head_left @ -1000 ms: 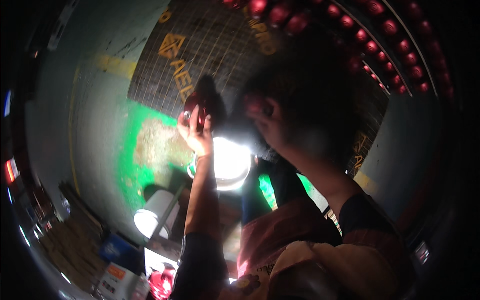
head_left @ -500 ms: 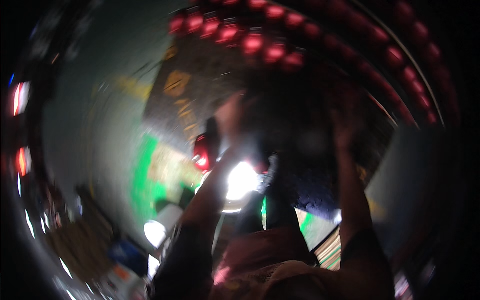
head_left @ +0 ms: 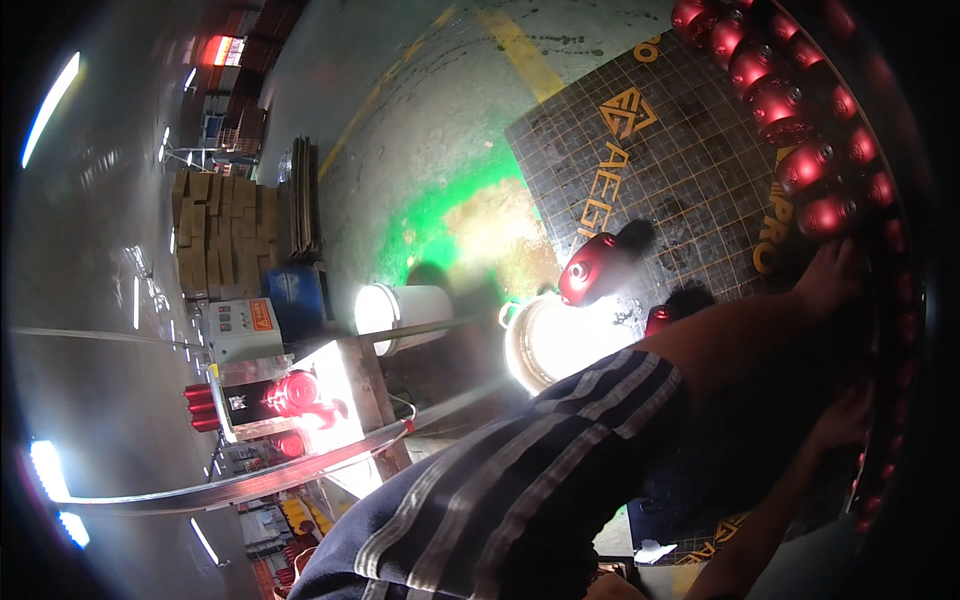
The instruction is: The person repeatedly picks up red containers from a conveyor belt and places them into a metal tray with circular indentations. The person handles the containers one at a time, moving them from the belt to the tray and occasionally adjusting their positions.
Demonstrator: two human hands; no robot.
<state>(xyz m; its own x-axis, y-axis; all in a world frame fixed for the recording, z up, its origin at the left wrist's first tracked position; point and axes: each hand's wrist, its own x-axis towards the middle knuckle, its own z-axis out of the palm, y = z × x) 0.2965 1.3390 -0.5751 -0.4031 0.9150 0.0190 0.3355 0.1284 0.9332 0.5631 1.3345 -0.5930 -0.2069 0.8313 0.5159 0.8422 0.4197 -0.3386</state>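
Head view: the left hand (head_left: 830, 280) reaches right, with its fingertips just below the nearest of the red cylinders (head_left: 780, 105); whether they touch it, and how far the fingers are spread, I cannot tell. The cylinders run in rows up and away from those fingertips. The right hand (head_left: 845, 418) is below the left one, near the same dark edge; its fingers are in shadow, so I cannot tell if they hold anything. Left of both hands' fingers spreads a black mat (head_left: 690, 150) with grid lines and yellow print. Well left of the left fingers, a red can (head_left: 590, 268) leans by a brightly lit bucket (head_left: 527, 350), and a second can (head_left: 660, 320) shows above the forearm. Farther left are a white pail (head_left: 420, 310) and stacked cartons (head_left: 215, 235).
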